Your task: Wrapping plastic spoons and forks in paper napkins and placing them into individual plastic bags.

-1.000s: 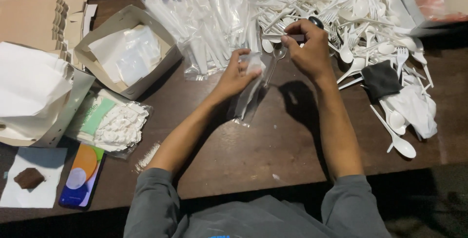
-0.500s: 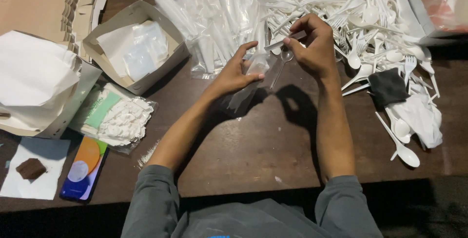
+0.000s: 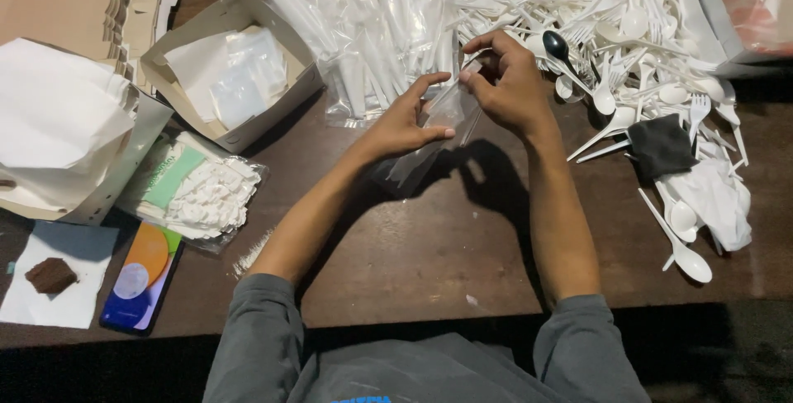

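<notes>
From the head view, the left hand (image 3: pixel 405 126) and right hand (image 3: pixel 508 85) are both pinching a clear plastic sleeve (image 3: pixel 434 143), each grip clamped on its top edge. The sleeve is hanging just above the brown bench (image 3: pixel 413 254), in front of a heap of white plastic cutlery (image 3: pixel 628 31) and bagged cutlery packs (image 3: pixel 372 40).

Phone (image 3: pixel 140 275), brownie (image 3: pixel 50 275) on napkin (image 3: pixel 62 287), cardboard box (image 3: pixel 169 52) w/ bags.

head cam | looks steeply down, forward | close over wooden table (image 3: pixel 429 263) | single view
</notes>
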